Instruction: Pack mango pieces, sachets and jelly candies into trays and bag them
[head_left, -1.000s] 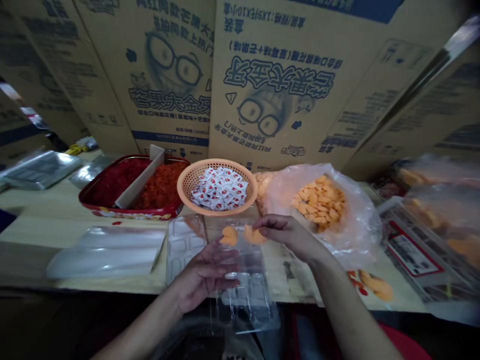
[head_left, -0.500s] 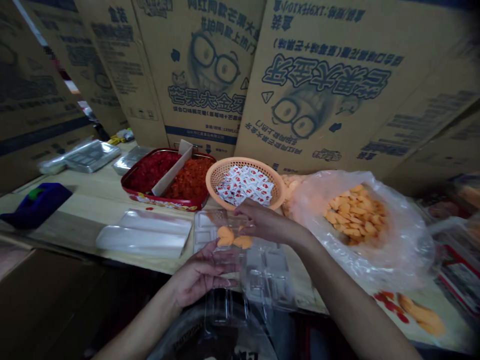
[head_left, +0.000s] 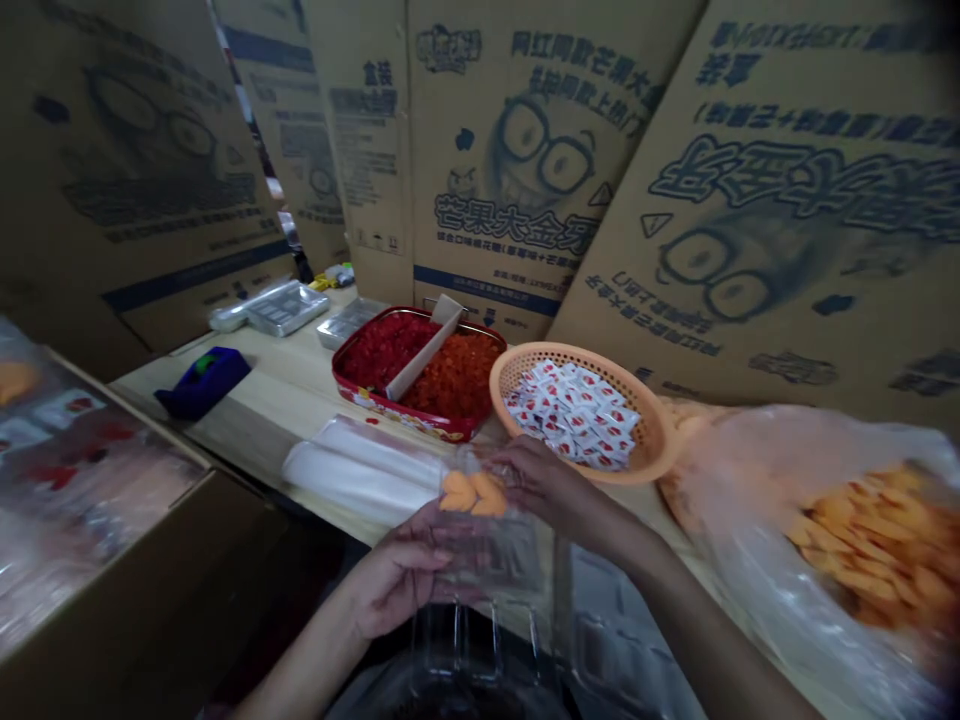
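My left hand (head_left: 409,570) holds a clear plastic compartment tray (head_left: 499,560) from its left side, thumb laid over it. Several orange, petal-shaped pieces (head_left: 474,494) sit together in the tray's far end. At the far right corner of the tray, the bent fingers of my right hand (head_left: 536,480) close on its edge beside the pieces; their tips are partly hidden. A stack of flat clear sleeves (head_left: 360,470) lies just left of the tray. More clear trays (head_left: 619,620) lie under my right forearm.
Behind stand a red tin (head_left: 409,415) of red and orange bits split by a divider, and an orange basket (head_left: 656,440) of small white packets. A bag (head_left: 739,500) of orange pieces lies right. Left are a blue tape dispenser (head_left: 202,383) and an open carton (head_left: 150,520). Printed cardboard (head_left: 480,250) walls the back.
The view has swung left, bringing the open carton into sight. My right hand has moved from over the orange pieces to the tray's far right corner. The pieces now sit closer together.
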